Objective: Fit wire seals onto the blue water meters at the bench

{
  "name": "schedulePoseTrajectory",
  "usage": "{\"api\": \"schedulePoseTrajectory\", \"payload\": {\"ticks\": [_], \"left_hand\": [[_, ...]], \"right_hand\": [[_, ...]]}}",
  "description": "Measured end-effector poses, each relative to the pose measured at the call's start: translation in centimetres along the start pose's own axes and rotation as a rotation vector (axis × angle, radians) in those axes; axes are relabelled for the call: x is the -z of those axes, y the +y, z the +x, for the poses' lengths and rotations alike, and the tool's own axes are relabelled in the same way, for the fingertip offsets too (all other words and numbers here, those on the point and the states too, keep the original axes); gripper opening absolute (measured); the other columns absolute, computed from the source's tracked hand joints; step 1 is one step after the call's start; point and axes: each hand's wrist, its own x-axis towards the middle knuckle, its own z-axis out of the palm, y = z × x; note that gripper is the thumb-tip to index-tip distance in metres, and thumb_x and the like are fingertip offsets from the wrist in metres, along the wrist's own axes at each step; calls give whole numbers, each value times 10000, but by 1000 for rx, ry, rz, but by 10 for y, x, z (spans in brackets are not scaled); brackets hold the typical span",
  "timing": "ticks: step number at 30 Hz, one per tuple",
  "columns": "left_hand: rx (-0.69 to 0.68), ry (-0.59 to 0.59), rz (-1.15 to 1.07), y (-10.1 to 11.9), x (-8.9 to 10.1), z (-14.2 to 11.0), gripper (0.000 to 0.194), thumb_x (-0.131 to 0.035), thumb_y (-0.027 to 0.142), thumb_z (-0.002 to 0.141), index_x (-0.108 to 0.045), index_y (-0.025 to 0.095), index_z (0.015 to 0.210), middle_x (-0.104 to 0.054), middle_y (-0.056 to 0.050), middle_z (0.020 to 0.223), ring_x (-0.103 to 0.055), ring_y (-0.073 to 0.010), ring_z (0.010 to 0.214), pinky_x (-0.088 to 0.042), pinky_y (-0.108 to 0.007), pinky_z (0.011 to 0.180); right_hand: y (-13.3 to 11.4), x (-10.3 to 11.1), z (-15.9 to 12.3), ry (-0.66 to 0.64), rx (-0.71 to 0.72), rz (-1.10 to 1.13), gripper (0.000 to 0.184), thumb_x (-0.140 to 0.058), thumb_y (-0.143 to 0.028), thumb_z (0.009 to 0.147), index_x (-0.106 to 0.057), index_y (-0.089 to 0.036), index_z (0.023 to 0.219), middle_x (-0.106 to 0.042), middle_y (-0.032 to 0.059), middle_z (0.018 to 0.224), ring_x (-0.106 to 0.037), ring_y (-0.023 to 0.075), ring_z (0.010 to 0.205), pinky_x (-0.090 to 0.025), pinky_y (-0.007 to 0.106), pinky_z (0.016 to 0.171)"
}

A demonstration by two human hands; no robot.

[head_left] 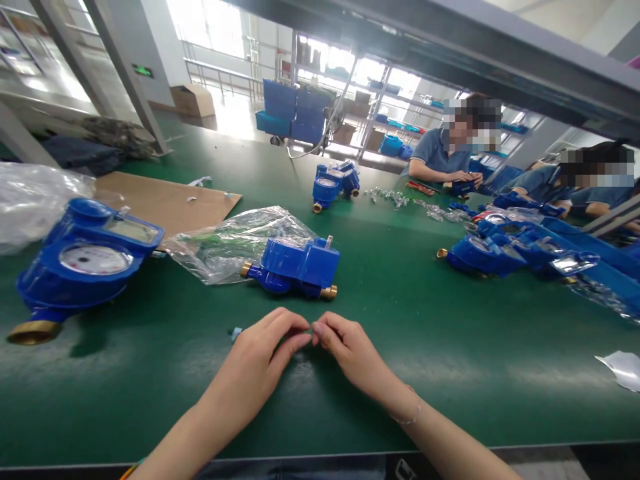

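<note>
My left hand [260, 363] and my right hand [350, 353] rest on the green table [450, 347], their fingertips meeting in a pinch near the middle. Whatever is between the fingertips is too small to make out. Just beyond them lies a blue water meter [297, 267] with brass ends, partly on a clear plastic bag [235, 243]. A tiny pale bit [236, 331] lies on the table left of my left hand.
A large blue water meter [83, 257] sits at the left beside crumpled plastic [35, 200] and a cardboard sheet [170, 200]. More blue meters [335, 183] stand farther back, and a row of blue meters [505, 250] at the right. Two people sit across the table at the back right.
</note>
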Motion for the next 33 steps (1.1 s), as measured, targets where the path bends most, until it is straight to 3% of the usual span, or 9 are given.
{"api": "schedulePoseTrajectory", "payload": {"ticks": [2,4,8,11,14,18,22,33], "left_hand": [[72,-14,-27,2,0,8,163,-455,318,927,-574,267,828,-622,2,819,-584,-181,755,-450,-306,681],[57,4,20,-2,7,17,177,-448,292,929,-550,247,791,-594,-2,804,-560,-178,746,-429,-302,683],[-90,58,224,-8,35,45,180,-435,249,929,-538,210,787,-551,-21,863,-538,-174,797,-407,-300,726],[-190,82,407,-3,52,73,197,-423,243,935,-544,191,788,-537,-24,884,-531,-166,779,-393,-298,704],[-309,73,548,4,60,101,218,-407,250,942,-555,176,799,-546,-31,895,-534,-167,769,-391,-297,692],[-392,77,678,6,63,125,217,-403,220,934,-570,177,802,-555,-35,897,-531,-173,759,-379,-298,664],[-408,116,707,1,65,137,198,-420,194,920,-570,184,791,-562,-32,892,-522,-166,734,-365,-299,643],[-411,66,796,-6,60,143,226,-400,233,929,-596,188,826,-582,-37,927,-536,-177,747,-374,-292,622]], "right_hand": [[3,-3,7,6,22,20,344,-439,-411,958,-559,-183,731,-478,-36,643,-421,102,600,-326,222,599],[9,-3,13,-2,52,16,357,-419,-420,966,-560,-184,738,-468,-42,614,-420,97,569,-331,223,593],[29,3,27,112,138,13,334,-410,-418,967,-523,-190,751,-520,-23,666,-495,109,622,-382,239,644],[47,11,36,185,88,196,243,-482,-433,931,-460,-205,850,-560,-10,785,-548,110,633,-433,250,627],[57,15,39,169,37,348,269,-566,-432,884,-416,-210,862,-561,-3,835,-570,110,636,-463,253,601],[59,15,38,159,39,364,260,-604,-392,867,-422,-208,851,-551,-11,839,-585,113,673,-481,263,633],[56,15,37,172,18,363,248,-601,-385,869,-431,-206,843,-542,-18,813,-585,115,667,-488,272,639],[56,14,37,174,8,341,226,-597,-374,873,-449,-206,846,-544,-18,819,-584,109,664,-494,269,641]]}}
